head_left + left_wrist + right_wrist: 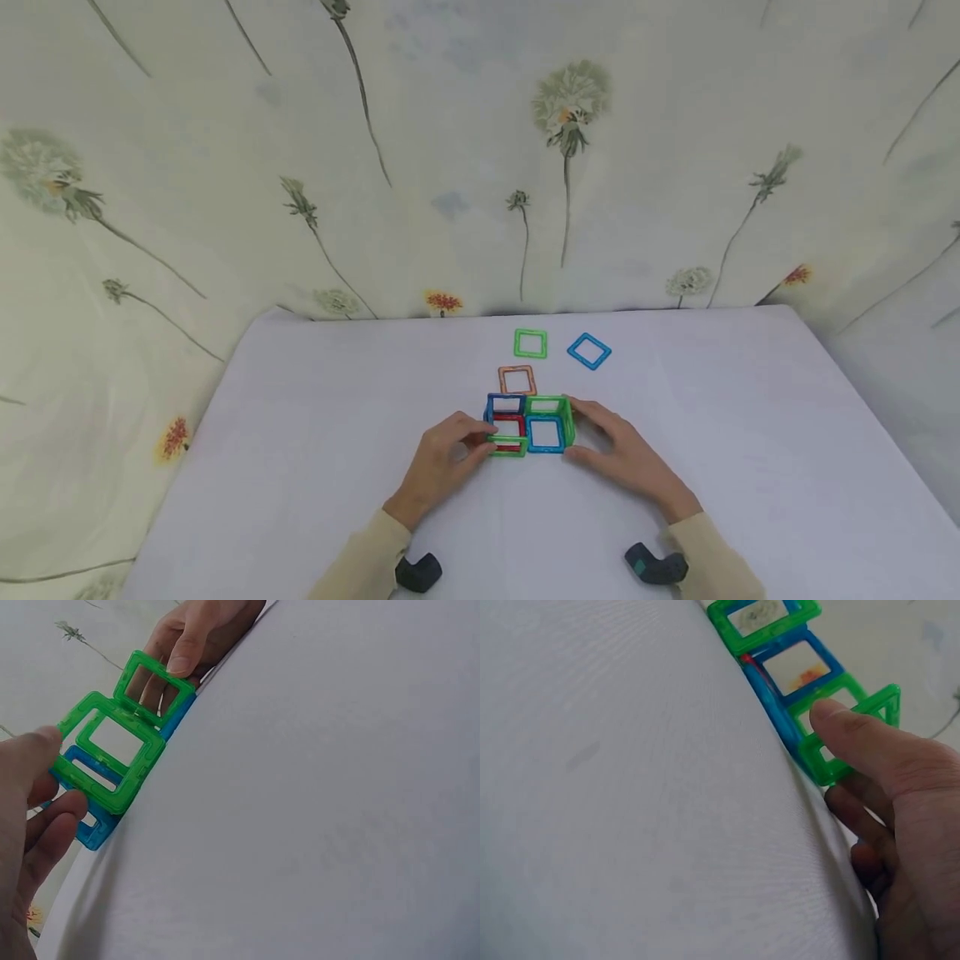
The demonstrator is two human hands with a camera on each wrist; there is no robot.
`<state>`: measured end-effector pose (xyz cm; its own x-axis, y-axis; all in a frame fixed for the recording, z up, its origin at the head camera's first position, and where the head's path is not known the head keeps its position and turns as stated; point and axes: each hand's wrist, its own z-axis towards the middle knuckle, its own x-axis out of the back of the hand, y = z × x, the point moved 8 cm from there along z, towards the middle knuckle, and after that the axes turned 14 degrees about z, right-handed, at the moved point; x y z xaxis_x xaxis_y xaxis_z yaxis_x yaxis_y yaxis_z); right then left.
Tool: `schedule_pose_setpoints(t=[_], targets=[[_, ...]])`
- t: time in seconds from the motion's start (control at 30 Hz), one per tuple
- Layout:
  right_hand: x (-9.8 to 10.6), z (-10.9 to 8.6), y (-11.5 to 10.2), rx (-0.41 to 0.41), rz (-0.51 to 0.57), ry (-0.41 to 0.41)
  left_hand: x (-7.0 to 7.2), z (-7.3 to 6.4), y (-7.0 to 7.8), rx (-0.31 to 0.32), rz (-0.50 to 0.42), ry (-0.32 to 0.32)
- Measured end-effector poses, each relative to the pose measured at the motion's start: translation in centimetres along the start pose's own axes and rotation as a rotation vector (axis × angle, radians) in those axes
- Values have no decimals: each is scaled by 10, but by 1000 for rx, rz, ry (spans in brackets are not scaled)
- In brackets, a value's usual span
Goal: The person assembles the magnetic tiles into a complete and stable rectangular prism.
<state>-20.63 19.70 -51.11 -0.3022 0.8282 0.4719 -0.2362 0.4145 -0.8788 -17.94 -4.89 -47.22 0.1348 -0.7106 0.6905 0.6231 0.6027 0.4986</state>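
Note:
In the head view, a low structure of square magnetic tiles stands on the white table. Its base has a red tile [524, 427] and a light blue tile [546, 452], with dark blue and green tiles upright around them. At the front left, my left hand [448, 457] pinches a green tile [150, 761] by its outer edge, thumb and fingers on either side. My right hand [633, 454] holds the upright green tile [571, 423] at the right end, thumb at its front edge and a finger at the back corner.
Behind the structure lie a loose orange tile [533, 380], a green tile [530, 357] and a blue tile [581, 360]. Black curved devices [418, 573] sit by both wrists. A flower-printed cloth [450, 167] hangs beyond the table's far edge.

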Motion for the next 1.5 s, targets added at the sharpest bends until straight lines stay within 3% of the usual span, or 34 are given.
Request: schedule_pose_setpoints(t=[0.13, 0.3, 0.4, 0.5, 0.8, 0.93, 1.0, 1.2, 1.37, 1.5], targets=[[1, 1, -1, 2, -1, -12, 3, 4, -11, 92, -44, -12], [2, 4, -4, 14, -2, -7, 8, 21, -51, 294, -136, -24], [1, 4, -3, 8, -3, -5, 2, 32, -75, 386, -138, -76], [0, 0, 0, -12, 3, -1, -10, 42, -89, 410, -111, -159], [-1, -2, -1, -41, 35, -1, -33, 74, -88, 265, -51, -251], [0, -3, 0, -41, 37, -1, -46, 82, -80, 159, 54, -365], [1, -2, 0, -37, 28, -1, -51, 86, -75, 96, 128, -391], [2, -1, 0, -49, 22, -2, -54, 88, -71, 5, 241, -367], [1, -2, 0, -61, 30, -3, -51, 86, -69, -25, 234, -315], [-1, -3, 1, -64, 36, -5, -48, 83, -69, -15, 211, -293]])
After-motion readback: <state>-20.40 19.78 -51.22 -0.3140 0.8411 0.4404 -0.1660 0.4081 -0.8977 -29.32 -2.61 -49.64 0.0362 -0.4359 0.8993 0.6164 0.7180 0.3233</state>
